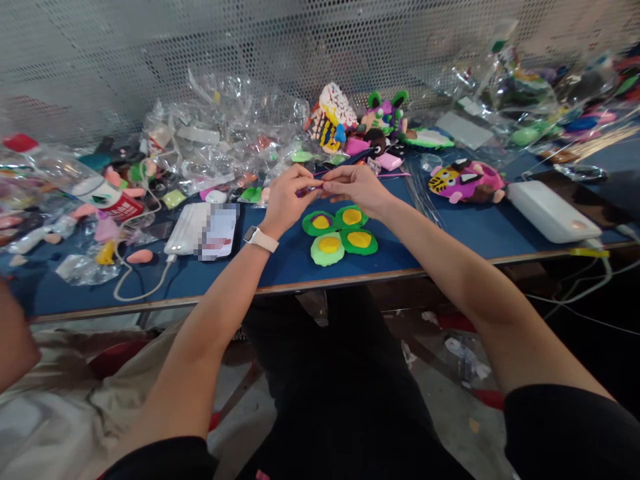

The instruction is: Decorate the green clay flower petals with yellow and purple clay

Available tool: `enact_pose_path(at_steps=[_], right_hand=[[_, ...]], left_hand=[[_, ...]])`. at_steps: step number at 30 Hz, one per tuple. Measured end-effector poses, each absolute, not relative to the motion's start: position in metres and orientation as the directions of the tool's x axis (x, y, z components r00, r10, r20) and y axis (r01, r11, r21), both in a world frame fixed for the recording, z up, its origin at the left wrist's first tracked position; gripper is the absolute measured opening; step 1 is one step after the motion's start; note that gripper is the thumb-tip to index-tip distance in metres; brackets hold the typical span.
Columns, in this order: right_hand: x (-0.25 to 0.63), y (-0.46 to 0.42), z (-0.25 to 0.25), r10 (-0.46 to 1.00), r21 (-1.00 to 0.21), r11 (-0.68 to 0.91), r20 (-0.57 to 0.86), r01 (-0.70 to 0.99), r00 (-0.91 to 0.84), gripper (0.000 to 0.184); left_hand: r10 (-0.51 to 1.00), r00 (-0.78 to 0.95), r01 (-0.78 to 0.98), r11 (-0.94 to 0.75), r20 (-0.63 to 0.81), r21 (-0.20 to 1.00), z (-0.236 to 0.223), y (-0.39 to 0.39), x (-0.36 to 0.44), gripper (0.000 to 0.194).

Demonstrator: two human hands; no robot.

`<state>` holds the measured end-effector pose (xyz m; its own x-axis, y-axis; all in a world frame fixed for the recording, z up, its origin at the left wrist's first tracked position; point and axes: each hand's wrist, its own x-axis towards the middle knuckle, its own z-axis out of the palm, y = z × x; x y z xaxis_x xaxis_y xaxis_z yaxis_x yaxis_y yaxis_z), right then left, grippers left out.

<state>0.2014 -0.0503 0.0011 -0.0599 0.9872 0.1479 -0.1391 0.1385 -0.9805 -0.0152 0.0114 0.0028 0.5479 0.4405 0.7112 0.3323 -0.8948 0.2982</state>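
Observation:
My left hand point(287, 197) and my right hand point(355, 187) meet above the blue table point(450, 233), fingertips pinched together on a small purple piece of clay point(311, 191). A pale watch sits on my left wrist. Just below the hands lie several green clay discs with yellow centres point(340, 235), flat on the table and touching each other. A thin pink stick point(395, 175) lies on the table just beyond my right hand.
A phone point(219, 232) and white power bank with cable lie at left. Clear plastic bags point(225, 140), a bottle point(75, 180) and clay bits crowd the back left. Clay figures point(467, 181) and a white box point(547, 211) sit at right. Another person's arm shows at far left.

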Motion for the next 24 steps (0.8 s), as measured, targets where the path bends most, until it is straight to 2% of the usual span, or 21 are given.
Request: enact_pose_path(at_steps=[7,17,24], right_hand=[[0.2013,-0.0502,0.0016,0.988,-0.983,0.140,0.147,-0.115,-0.051,0.044],[0.2038,-0.0498,0.0002,0.980,-0.980,0.180,0.186,-0.088,-0.075,0.046],[0.2009,-0.0564,0.0054,0.978,-0.981,0.193,0.194,-0.021,-0.075,0.045]], left_hand=[[0.465,0.555,0.330,-0.884,0.689,0.330,0.0038,0.0102,-0.0151,0.026],[0.458,0.567,0.341,-0.887,0.685,0.311,0.0068,0.0112,-0.0171,0.026],[0.487,0.563,0.303,-0.873,0.667,0.382,0.0088,0.0047,-0.0183,0.027]])
